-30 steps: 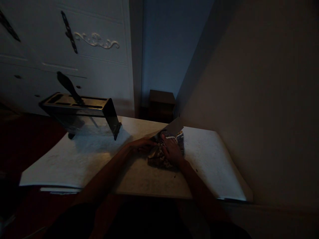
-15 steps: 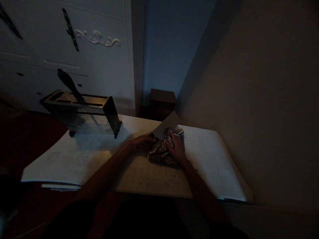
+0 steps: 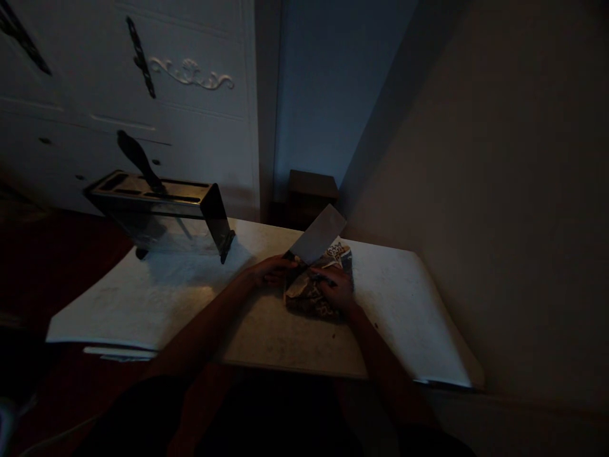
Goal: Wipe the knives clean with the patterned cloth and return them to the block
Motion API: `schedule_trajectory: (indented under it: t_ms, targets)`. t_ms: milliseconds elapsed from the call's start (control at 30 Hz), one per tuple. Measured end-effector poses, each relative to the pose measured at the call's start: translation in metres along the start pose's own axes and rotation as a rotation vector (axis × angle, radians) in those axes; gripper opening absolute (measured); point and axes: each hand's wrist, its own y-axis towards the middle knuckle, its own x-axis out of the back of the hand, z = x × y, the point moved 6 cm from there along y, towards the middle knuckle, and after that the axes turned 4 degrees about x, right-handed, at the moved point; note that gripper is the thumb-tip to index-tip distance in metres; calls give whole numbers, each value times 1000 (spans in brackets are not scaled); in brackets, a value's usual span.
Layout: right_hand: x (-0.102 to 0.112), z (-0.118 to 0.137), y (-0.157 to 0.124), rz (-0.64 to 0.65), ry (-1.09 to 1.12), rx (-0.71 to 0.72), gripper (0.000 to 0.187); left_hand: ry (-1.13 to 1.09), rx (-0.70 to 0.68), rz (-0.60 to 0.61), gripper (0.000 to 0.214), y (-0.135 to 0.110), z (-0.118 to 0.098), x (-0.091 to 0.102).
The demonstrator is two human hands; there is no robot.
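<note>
My left hand (image 3: 273,271) is closed round the dark handle of a cleaver (image 3: 320,233). Its broad grey blade slants up to the right above the table, with most of its face showing. Bunched under and beside the blade's lower end is a brown cloth (image 3: 309,303) with a pale swirling pattern. My right hand (image 3: 337,289) grips this cloth, fingers bent toward the handle end of the blade. Part of the cloth spreads out to the right of the blade. Dim light hides the exact fingertip contact.
A knife block (image 3: 157,216) with clear sides stands at the left of the pale table (image 3: 394,304); one black-handled knife (image 3: 137,158) sticks up from it. Behind are a white cabinet (image 3: 204,139) and a small brown box-like piece (image 3: 313,185). A wall (image 3: 514,209) rises at the right.
My right hand has drawn the cloth down the blade toward the handle, baring more of the blade. My left hand keeps its hold on the cleaver.
</note>
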Motion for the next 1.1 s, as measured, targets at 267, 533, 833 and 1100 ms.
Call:
schedule_trajectory:
  t_ms: [267, 533, 833, 1100]
  targets:
    - [7, -2, -2, -90, 22, -30, 40, 143, -174, -237, 37, 2, -6, 3]
    - [9, 3, 0, -104, -10, -34, 42, 668, -422, -575, 48, 0, -22, 3]
    - [0, 12, -3, 45, -128, 31, 51, 1338, -283, -809, 46, -6, -23, -1]
    - [-11, 12, 2, 94, -276, 58, 56, 1532, -252, -884, 51, -2, -18, -2]
